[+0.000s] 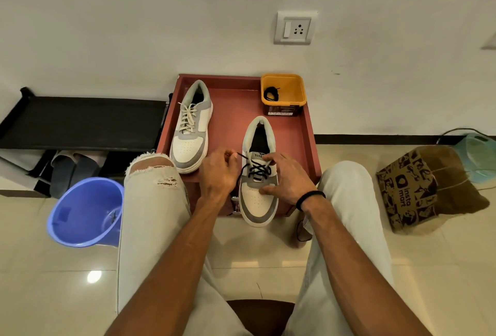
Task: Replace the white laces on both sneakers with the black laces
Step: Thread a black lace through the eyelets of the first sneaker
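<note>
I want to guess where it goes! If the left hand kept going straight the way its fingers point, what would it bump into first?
The left hand points up and right, pinching the black lace. Going straight on, it would likely meet the near sneaker's tongue and collar first. Depth is hard to judge, so it might pass just above.

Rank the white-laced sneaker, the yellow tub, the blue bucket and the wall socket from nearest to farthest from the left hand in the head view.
From the left hand:
1. White-laced sneaker, just beyond it on the red tray.
2. Yellow tub, at the tray's far right corner.
3. Blue bucket, on the floor to the left; close to the tub's distance, so hard to call.
4. Wall socket, up on the wall.
</note>
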The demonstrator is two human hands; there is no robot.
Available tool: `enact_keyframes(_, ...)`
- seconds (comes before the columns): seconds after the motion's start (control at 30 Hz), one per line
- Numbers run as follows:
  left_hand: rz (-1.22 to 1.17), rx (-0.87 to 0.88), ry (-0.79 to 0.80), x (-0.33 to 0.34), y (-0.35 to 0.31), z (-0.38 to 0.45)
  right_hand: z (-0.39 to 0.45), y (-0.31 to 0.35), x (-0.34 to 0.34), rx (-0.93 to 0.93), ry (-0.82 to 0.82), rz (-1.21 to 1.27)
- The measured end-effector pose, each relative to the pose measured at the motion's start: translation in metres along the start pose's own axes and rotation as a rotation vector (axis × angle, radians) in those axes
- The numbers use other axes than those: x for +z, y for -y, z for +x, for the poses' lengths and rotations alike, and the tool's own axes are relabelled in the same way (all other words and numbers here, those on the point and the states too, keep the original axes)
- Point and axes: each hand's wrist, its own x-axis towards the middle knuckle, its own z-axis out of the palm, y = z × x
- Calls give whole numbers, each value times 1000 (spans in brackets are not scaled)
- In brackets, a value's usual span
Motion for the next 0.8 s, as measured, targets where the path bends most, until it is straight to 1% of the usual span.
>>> enact_keyframes(0.1, -65, -169, -134, -9, 2, 7, 1, 0, 0, 0, -8, -1)
enact_keyframes(0.17, -134, -285, -187, -12, 4, 10, 1, 1, 1, -1, -14, 6)
enact_keyframes(0.27, -204, -311, -189, -10, 5, 8, 2, 2, 3, -3, -30, 16)
enact_keyframes(0.33, -276, -288, -119, -7, 3, 4, 2, 2, 3, -1, -37, 25)
enact_keyframes(0.37, -285, -272, -51, -6, 1, 1, 2, 2, 3, -2, -36, 24)
enact_keyframes(0.43, -254, -242, 113, -3, -4, -6, 2, 2, 3, -7, -34, 21)
enact_keyframes(0.5, -217, -204, 224, 1, -6, -10, 2, 3, 3, -8, -31, 30)
enact_keyframes(0.6, -192, -176, 242, 0, -6, -12, 1, 3, 2, -15, -19, 51)
enact_keyframes(0.7, -216, -202, 280, -4, -7, -9, 0, 4, 1, -17, -48, 83)
enact_keyframes(0.77, -309, -261, 340, -9, -11, -7, -2, 7, -1, 2, -117, 131)
enact_keyframes(0.8, -429, -309, 373, -13, -15, -6, -4, 10, -3, 13, -155, 170)
